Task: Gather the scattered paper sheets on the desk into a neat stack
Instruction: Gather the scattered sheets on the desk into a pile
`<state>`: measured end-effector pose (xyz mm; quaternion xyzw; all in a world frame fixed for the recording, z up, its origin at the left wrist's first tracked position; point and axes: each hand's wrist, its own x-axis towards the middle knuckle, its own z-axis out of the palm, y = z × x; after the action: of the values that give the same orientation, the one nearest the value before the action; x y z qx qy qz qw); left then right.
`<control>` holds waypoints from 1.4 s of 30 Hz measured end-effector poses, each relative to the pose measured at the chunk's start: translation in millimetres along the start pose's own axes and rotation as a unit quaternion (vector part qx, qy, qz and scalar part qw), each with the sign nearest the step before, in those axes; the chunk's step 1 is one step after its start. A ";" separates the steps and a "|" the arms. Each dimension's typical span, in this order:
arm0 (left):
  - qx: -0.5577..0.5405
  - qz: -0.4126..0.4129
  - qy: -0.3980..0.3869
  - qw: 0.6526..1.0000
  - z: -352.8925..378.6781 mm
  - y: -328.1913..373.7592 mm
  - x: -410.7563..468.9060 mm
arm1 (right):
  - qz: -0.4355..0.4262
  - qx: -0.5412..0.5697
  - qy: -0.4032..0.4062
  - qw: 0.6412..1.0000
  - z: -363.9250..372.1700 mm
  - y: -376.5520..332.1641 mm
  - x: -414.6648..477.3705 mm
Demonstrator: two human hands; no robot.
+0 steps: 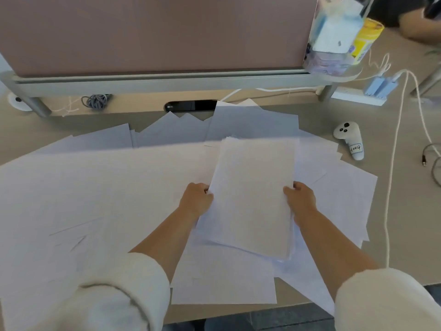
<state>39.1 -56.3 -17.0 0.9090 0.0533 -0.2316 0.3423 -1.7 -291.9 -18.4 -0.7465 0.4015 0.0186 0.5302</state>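
Note:
A stack of white paper sheets (253, 194) is held between both hands above the desk, its long edges roughly aligned. My left hand (196, 199) grips the stack's left edge and my right hand (301, 196) grips its right edge. Many loose white sheets (90, 199) lie scattered and overlapping across the desk (403, 211), spreading left, behind and to the right of the stack. More sheets (253, 120) lie at the back in shadow.
A brown divider panel (155, 32) on a grey rail closes off the back. A white controller (350, 139) lies right of the papers. White cables (391, 168), a power strip (358, 97) and a clear container (334, 37) sit at the right. Another person's arm (420, 22) shows at the top right.

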 end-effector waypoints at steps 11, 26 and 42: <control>-0.102 -0.073 -0.069 0.990 7.2 3.8 1.1 | 0.078 -0.041 0.005 0.996 1.2 0.9 7.5; -0.313 -0.080 -0.153 0.934 -63.3 -35.8 -27.9 | 0.143 0.184 -0.226 0.946 25.2 -19.8 -40.8; -0.539 -0.156 -0.197 0.804 -133.3 -121.4 -51.6 | 0.021 0.406 -0.429 0.806 101.9 -65.8 -118.0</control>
<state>13.5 125.4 21.8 0.4926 0.2418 -0.3900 0.7394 -0.2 -133.8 41.7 -0.3700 0.1195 0.1833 0.9029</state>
